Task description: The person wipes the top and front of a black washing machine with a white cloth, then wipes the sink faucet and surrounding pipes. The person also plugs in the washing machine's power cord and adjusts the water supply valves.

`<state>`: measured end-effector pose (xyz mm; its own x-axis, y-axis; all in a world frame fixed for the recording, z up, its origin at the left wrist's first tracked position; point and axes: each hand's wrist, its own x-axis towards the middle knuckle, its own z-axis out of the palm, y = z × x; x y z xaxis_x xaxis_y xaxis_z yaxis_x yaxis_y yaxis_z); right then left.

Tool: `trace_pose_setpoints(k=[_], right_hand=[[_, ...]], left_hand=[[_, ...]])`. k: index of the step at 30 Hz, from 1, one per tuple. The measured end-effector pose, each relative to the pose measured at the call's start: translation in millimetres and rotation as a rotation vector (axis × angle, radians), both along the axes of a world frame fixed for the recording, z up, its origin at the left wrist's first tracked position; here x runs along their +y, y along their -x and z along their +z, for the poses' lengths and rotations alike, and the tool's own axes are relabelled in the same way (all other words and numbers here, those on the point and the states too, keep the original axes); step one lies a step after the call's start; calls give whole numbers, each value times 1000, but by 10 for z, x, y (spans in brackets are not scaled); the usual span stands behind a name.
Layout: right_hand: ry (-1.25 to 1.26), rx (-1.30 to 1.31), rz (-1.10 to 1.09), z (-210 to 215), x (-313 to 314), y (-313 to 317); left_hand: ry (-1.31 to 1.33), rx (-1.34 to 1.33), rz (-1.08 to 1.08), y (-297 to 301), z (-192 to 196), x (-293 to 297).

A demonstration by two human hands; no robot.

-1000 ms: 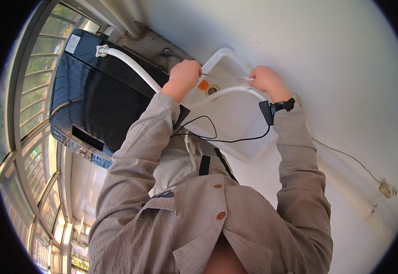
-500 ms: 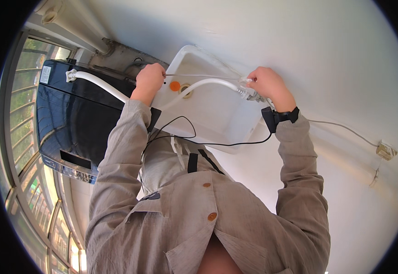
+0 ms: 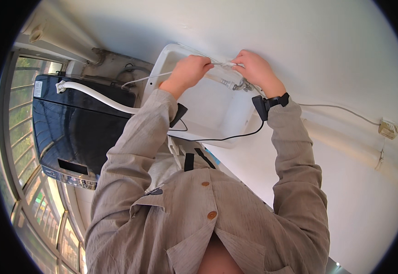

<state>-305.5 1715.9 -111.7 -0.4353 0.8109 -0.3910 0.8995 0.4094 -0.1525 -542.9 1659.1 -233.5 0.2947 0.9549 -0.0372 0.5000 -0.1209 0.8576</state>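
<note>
Above the white sink (image 3: 203, 112), my left hand (image 3: 189, 72) is closed in a pinch on a thin pale cord (image 3: 149, 79). The cord runs out past this hand toward the back of the washing machine. Close by on the right, my right hand (image 3: 254, 71) pinches a whitish bunched section (image 3: 227, 65) of the cord; whether it is a knot or wrapping I cannot tell. Just below the right hand is a metal tap (image 3: 243, 85) with a white hose fitting (image 3: 227, 84). My left hand and forearm hide much of the sink's left side.
A dark top-loading washing machine (image 3: 82, 125) stands at left, with a white hose (image 3: 98, 97) on its top. Barred windows (image 3: 23, 109) lie beyond it. A wall box (image 3: 388, 129) with a cord is at right. A black cable (image 3: 228, 138) hangs between my wrist straps.
My left hand has moved right, along the cord, and is now near my right hand. The orange disc and drain in the sink have gone out of sight behind my left arm.
</note>
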Motion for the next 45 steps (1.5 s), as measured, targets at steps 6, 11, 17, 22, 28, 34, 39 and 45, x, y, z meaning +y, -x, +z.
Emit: trace_pose_setpoints(k=[6,11,17,22,28,34,39,45], right_hand=[[102,5,-44,-22,54,-217],[15,-35,-38,-14,-3,-395],[-252,84,-187,200,-427,-577],[-209,474,-515,386,-970,-968],[-53,616,-832,33,-1892,-1564],[-67,780,-952,-281,-2319,-1847],[191,1281,-1104,-366,-2229,-1832],[606,1818,-1020,-207,-2093,-1619]], left_hand=[[-114,96,-23,68,3,12],[-43,85,-41,50,-26,47],[19,29,-43,16,-79,43],[28,-50,-38,4,-190,58],[10,185,82,-202,-399,80],[-25,94,88,-511,-166,-140],[-148,-72,82,-839,410,-537],[436,-583,-8,-1304,1015,-976]])
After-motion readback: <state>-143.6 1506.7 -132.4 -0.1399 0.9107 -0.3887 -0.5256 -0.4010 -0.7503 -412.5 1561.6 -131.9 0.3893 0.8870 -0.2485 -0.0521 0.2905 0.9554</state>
